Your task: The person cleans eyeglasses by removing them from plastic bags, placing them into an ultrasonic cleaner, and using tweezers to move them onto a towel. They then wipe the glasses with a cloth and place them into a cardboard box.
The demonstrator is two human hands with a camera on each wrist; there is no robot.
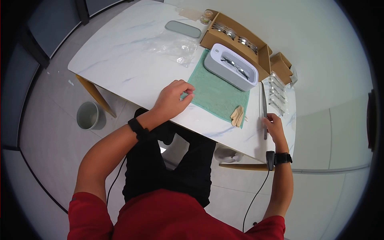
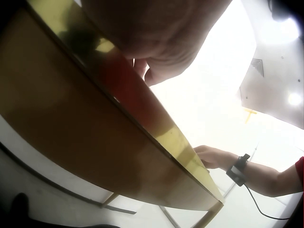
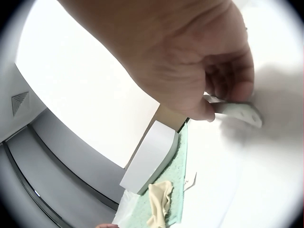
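Note:
My right hand (image 1: 274,125) pinches a long, narrow grey strip-like tool (image 1: 264,102) at the right side of the table. In the right wrist view, thumb and fingers close round this tool (image 3: 244,113), whose rounded end sticks out past them. Loosely bent and holding nothing, my left hand (image 1: 175,98) is by the left edge of a green towel (image 1: 218,96). On that towel stands a white ultrasonic cleaner (image 1: 230,79) with a pair of glasses (image 1: 236,67) in its basin. A crumpled beige cloth (image 1: 237,116) lies at the towel's front right corner.
Behind the cleaner is a cardboard box (image 1: 216,41) holding several pairs of glasses. Small bagged items (image 1: 277,94) line the right side, near a smaller carton (image 1: 280,64). Clear plastic bags (image 1: 176,50) and a grey oval lid (image 1: 183,29) lie at the back left.

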